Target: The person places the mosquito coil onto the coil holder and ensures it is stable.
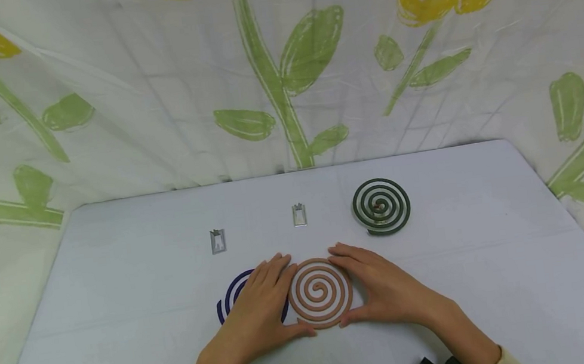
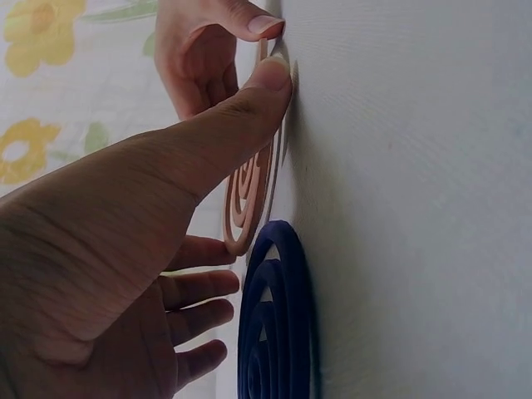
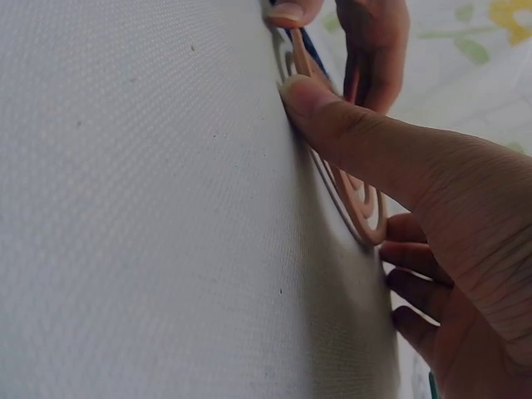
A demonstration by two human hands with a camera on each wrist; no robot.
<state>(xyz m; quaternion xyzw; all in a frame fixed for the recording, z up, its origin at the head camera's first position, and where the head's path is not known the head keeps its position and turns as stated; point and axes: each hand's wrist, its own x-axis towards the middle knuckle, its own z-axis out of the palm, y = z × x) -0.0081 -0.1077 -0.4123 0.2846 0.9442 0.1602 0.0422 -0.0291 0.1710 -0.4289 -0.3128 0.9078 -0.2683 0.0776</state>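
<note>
A light brown mosquito coil (image 1: 320,293) lies flat between my two hands, close over the table. My left hand (image 1: 260,303) holds its left side, thumb at the near edge and fingertips at the far edge. On the opposite side my right hand (image 1: 385,289) grips the rim the same way, thumb near and fingers far. A dark blue mosquito coil (image 1: 222,313) rests on the table, partly hidden beneath my left hand. In the left wrist view, the blue coil (image 2: 278,307) sits just below the brown coil (image 2: 239,204).
A dark green mosquito coil (image 1: 407,205) lies at the back right, with something small at its centre. Two small metal coil stands (image 1: 300,224) (image 1: 219,251) lie farther back on the white table (image 1: 127,345). Behind the table hangs a flower-painted curtain (image 1: 164,100).
</note>
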